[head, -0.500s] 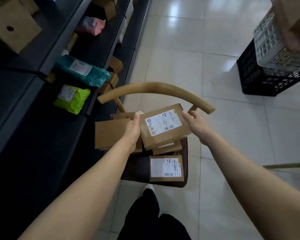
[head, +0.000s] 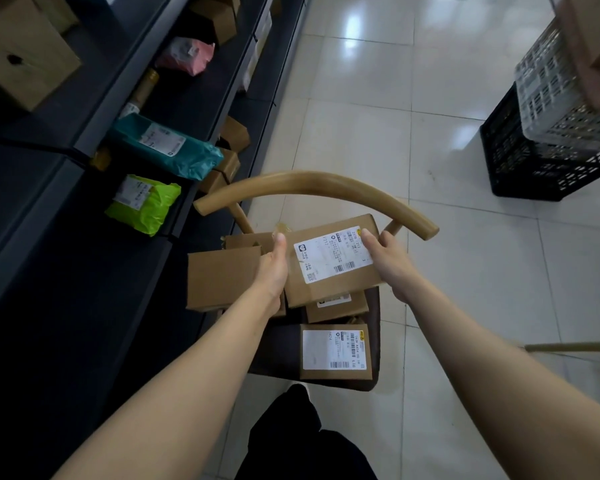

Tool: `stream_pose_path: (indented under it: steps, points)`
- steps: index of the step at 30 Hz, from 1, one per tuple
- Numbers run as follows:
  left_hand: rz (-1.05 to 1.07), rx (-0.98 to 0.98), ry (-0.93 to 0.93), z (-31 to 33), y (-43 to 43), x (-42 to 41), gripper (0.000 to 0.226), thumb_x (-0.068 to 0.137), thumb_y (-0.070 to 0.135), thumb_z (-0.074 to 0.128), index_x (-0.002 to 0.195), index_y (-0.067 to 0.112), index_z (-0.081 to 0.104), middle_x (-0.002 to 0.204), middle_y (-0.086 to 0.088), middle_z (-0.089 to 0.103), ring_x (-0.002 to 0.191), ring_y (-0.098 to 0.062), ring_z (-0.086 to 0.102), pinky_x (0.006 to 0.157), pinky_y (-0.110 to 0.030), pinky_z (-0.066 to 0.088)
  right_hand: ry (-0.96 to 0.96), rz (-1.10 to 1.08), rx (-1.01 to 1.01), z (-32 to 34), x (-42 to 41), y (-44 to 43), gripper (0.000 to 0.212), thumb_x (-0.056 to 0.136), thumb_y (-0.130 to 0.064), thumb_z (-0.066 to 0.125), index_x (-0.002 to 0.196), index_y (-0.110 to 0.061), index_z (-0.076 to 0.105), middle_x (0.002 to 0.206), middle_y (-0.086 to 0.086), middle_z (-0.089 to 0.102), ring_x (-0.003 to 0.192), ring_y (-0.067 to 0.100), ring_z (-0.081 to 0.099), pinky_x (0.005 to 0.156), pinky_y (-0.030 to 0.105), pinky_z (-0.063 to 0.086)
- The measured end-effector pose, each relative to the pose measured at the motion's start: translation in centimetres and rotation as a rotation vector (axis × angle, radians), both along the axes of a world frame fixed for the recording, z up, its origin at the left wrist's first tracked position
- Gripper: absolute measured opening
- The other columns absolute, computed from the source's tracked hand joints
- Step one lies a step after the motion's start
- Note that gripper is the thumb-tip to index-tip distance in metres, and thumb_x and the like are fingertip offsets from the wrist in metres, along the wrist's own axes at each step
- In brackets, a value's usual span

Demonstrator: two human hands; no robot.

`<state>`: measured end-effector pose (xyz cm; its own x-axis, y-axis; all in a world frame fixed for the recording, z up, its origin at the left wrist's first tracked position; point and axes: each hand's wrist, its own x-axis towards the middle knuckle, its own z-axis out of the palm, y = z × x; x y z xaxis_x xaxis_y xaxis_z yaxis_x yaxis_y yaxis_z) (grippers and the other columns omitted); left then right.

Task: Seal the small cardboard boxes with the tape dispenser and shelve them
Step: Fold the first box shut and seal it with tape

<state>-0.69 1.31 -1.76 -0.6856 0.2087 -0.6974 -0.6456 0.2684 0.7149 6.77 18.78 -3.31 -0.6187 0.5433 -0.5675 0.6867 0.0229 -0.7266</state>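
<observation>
A small cardboard box (head: 329, 271) with a white shipping label is held over a chair seat. My left hand (head: 274, 268) grips its left edge, thumb up along the side. My right hand (head: 387, 259) holds the right edge, thumb on the label's corner. Under it lie several more small boxes: a plain one (head: 220, 278) at the left, a labelled one (head: 336, 351) at the seat's front, and one partly hidden (head: 338, 306) beneath the held box. No tape dispenser is in view.
The chair's curved wooden backrest (head: 312, 190) arches just beyond the boxes. Dark shelves (head: 125, 84) run along the left, holding a teal parcel (head: 167, 147), a lime-green parcel (head: 142, 202), a pink one and cardboard boxes. Stacked crates (head: 548, 140) stand on the tiled floor at right.
My right hand has slid up onto the box's right edge, thumb now on the label. The box sits a little lower and closer between both hands.
</observation>
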Motion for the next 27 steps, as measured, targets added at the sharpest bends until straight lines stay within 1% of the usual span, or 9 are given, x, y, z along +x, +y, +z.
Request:
stream_pose_path:
  steps: [3, 5, 8, 12, 15, 18, 21, 25, 27]
  points:
    - [0.024, -0.001, 0.055, 1.9, -0.4, 0.9, 0.049, 0.096, 0.057, 0.033, 0.109, 0.017, 0.060, 0.108, 0.000, 0.067, 0.105, -0.018, 0.060, 0.085, -0.030, 0.043, 0.040, -0.042, 0.026, 2.5, 0.8, -0.9, 0.079, 0.086, -0.065, 0.045, 0.142, -0.010, 0.038, 0.143, 0.008, 0.044, 0.128, 0.025, 0.046, 0.104, 0.044, 0.041]
    - [0.045, 0.007, 0.106, 3.9, -0.7, 1.9, 0.049, 0.096, 0.055, 0.034, 0.108, 0.016, 0.061, 0.105, -0.002, 0.068, 0.102, -0.018, 0.062, 0.083, -0.031, 0.048, 0.077, -0.064, 0.038, 4.2, 1.5, -1.4, 0.067, 0.086, -0.062, 0.048, 0.131, -0.013, 0.047, 0.138, 0.008, 0.045, 0.122, 0.024, 0.049, 0.100, 0.044, 0.044]
    - [0.097, 0.018, 0.198, 7.1, -1.3, 3.6, 0.059, 0.094, 0.058, 0.039, 0.125, 0.010, 0.054, 0.118, -0.005, 0.064, 0.111, -0.021, 0.059, 0.098, -0.041, 0.046, 0.134, -0.095, 0.047, 7.5, 2.9, -2.1, 0.069, 0.080, -0.066, 0.048, 0.128, -0.016, 0.048, 0.141, 0.007, 0.037, 0.125, 0.025, 0.044, 0.104, 0.050, 0.041]
    - [0.162, 0.043, 0.354, 11.5, -2.7, 6.1, 0.038, 0.097, 0.048, 0.041, 0.116, 0.017, 0.053, 0.111, 0.000, 0.064, 0.106, -0.016, 0.059, 0.094, -0.037, 0.048, 0.192, -0.084, 0.061, 12.2, 5.0, -3.3, 0.072, 0.092, -0.057, 0.047, 0.147, -0.014, 0.033, 0.143, 0.004, 0.022, 0.132, 0.022, 0.034, 0.109, 0.039, 0.034]
    - [0.224, 0.029, 0.463, 15.0, -4.8, 8.2, 0.029, 0.095, 0.050, 0.045, 0.105, 0.024, 0.054, 0.108, -0.001, 0.066, 0.102, -0.018, 0.062, 0.094, -0.042, 0.050, 0.276, -0.058, 0.108, 16.5, 6.3, -5.0, 0.064, 0.095, -0.051, 0.046, 0.144, -0.012, 0.036, 0.143, 0.005, 0.025, 0.117, 0.010, 0.030, 0.097, 0.030, 0.030]
    - [0.315, 0.040, 0.562, 18.7, -7.7, 10.0, 0.034, 0.094, 0.048, 0.047, 0.107, 0.017, 0.054, 0.108, -0.003, 0.065, 0.102, -0.018, 0.061, 0.093, -0.041, 0.050, 0.359, -0.020, 0.087, 20.4, 7.0, -7.8, 0.065, 0.094, -0.050, 0.050, 0.143, -0.011, 0.032, 0.139, 0.006, 0.036, 0.113, 0.011, 0.033, 0.102, 0.037, 0.037]
    - [0.418, 0.031, 0.647, 22.5, -11.3, 11.9, 0.033, 0.096, 0.043, 0.047, 0.109, 0.014, 0.052, 0.108, -0.002, 0.062, 0.101, -0.016, 0.060, 0.090, -0.034, 0.050, 0.438, 0.035, -0.031, 23.3, 7.1, -11.2, 0.066, 0.089, -0.054, 0.053, 0.138, -0.014, 0.033, 0.131, 0.005, 0.051, 0.115, 0.020, 0.052, 0.101, 0.044, 0.045]
    - [0.569, -0.004, 0.739, 25.7, -16.3, 14.2, 0.032, 0.096, 0.040, 0.049, 0.109, 0.012, 0.051, 0.100, 0.006, 0.058, 0.091, -0.005, 0.056, 0.078, -0.021, 0.046, 0.513, 0.133, -0.072, 26.1, 6.9, -16.1, 0.056, 0.092, -0.049, 0.052, 0.133, -0.014, 0.036, 0.121, 0.001, 0.053, 0.107, 0.016, 0.052, 0.086, 0.033, 0.041]
    - [0.646, -0.029, 0.766, 26.7, -19.0, 15.3, 0.032, 0.095, 0.040, 0.050, 0.108, 0.011, 0.051, 0.097, 0.008, 0.056, 0.088, -0.003, 0.053, 0.074, -0.017, 0.042, 0.535, 0.206, -0.100, 27.2, 6.7, -18.8, 0.054, 0.092, -0.051, 0.051, 0.130, -0.016, 0.035, 0.120, 0.000, 0.053, 0.107, 0.015, 0.052, 0.086, 0.032, 0.041]
